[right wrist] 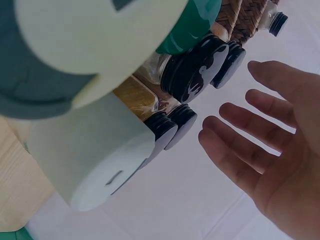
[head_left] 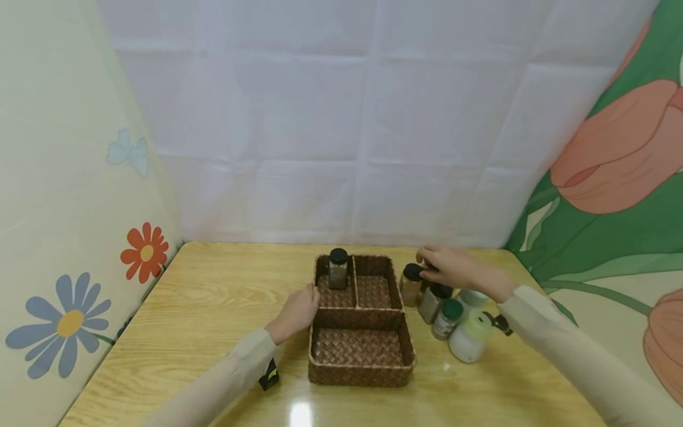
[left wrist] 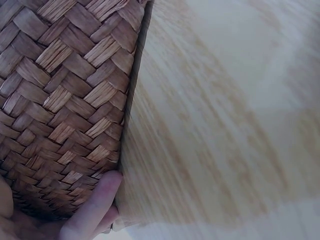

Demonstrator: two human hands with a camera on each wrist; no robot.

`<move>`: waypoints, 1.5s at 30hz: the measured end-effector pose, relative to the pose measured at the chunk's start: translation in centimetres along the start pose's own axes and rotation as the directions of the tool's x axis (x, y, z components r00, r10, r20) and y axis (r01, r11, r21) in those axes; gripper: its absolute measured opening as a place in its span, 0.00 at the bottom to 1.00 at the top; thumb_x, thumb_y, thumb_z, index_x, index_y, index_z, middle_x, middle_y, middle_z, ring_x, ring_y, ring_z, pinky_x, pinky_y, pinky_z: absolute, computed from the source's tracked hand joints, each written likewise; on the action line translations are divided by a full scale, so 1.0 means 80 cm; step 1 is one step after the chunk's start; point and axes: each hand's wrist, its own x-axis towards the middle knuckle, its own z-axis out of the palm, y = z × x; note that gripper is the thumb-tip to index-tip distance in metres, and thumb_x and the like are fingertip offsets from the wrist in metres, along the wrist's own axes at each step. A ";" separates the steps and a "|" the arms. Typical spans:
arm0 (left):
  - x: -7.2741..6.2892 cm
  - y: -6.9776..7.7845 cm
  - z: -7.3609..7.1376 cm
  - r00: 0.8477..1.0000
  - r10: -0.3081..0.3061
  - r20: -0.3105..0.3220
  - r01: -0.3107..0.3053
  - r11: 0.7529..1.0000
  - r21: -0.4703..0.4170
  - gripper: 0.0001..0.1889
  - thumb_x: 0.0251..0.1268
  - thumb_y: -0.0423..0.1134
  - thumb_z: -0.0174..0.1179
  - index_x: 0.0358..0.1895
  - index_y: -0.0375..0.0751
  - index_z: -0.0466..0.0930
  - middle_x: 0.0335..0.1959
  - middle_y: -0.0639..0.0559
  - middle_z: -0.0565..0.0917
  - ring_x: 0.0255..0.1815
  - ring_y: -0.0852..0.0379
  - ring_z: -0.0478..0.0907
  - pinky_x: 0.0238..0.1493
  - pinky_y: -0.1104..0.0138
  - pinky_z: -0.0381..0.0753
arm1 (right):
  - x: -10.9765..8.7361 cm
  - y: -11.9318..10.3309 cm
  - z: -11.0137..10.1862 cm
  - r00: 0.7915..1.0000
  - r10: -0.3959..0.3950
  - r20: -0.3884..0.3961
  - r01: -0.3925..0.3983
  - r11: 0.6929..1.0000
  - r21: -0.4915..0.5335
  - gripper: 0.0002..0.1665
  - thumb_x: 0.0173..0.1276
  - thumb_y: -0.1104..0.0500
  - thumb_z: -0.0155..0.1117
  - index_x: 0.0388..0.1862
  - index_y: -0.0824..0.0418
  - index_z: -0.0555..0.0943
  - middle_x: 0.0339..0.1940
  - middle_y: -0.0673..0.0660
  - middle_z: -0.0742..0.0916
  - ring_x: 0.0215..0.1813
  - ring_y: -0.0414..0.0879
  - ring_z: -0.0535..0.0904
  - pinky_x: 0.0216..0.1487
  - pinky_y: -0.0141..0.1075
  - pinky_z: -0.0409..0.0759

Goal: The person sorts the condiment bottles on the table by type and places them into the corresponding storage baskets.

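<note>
A brown woven basket (head_left: 363, 375) with three compartments stands on the table. My left hand (head_left: 296, 309) holds its left side, a finger (left wrist: 97, 202) lying against the woven wall near the bottom edge. In the back left compartment stands a black-lidded spice jar (head_left: 338, 270). My right hand (head_left: 450, 270) hovers over the jars right of the basket, fingers loosely spread and apart from the lids in the right wrist view. Under and beside it are a black-lidded jar of yellowish-brown spice (head_left: 411, 286), another black-lidded jar (head_left: 431, 305) and a green-lidded jar (head_left: 447, 320).
A white container with a pale yellow-green lid (head_left: 469, 338) stands front right, a pale-topped container (right wrist: 95, 155) behind it. A small black item with a yellow mark (head_left: 269, 377) lies by the left sleeve. White cloth (head_left: 341, 118) hangs behind the wooden table (head_left: 224, 284).
</note>
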 end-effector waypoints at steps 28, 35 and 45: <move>0.000 -0.001 0.003 1.000 -0.027 -0.001 0.027 0.999 -0.042 0.15 0.79 0.26 0.38 0.32 0.28 0.71 0.21 0.46 0.65 0.15 0.58 0.58 0.17 0.63 0.62 | -0.019 -0.001 0.003 0.999 -0.041 -0.028 0.040 0.999 -0.007 0.03 0.68 0.62 0.68 0.39 0.57 0.82 0.37 0.51 0.81 0.33 0.38 0.76 0.31 0.35 0.76; 0.002 -0.001 0.003 0.999 -0.027 -0.018 0.026 0.999 -0.026 0.15 0.79 0.27 0.38 0.34 0.23 0.73 0.20 0.47 0.66 0.14 0.58 0.57 0.15 0.64 0.63 | -0.021 0.000 0.002 1.000 -0.017 -0.008 0.017 1.000 0.000 0.04 0.68 0.63 0.68 0.41 0.58 0.82 0.36 0.51 0.81 0.32 0.39 0.78 0.31 0.34 0.77; 0.002 0.000 0.002 0.996 -0.082 -0.037 0.079 0.993 -0.086 0.15 0.79 0.28 0.38 0.34 0.27 0.72 0.19 0.49 0.65 0.14 0.58 0.58 0.16 0.64 0.63 | -0.025 0.004 0.001 1.000 0.018 0.016 -0.018 0.999 0.030 0.06 0.69 0.62 0.67 0.43 0.59 0.83 0.37 0.50 0.83 0.36 0.43 0.81 0.35 0.37 0.80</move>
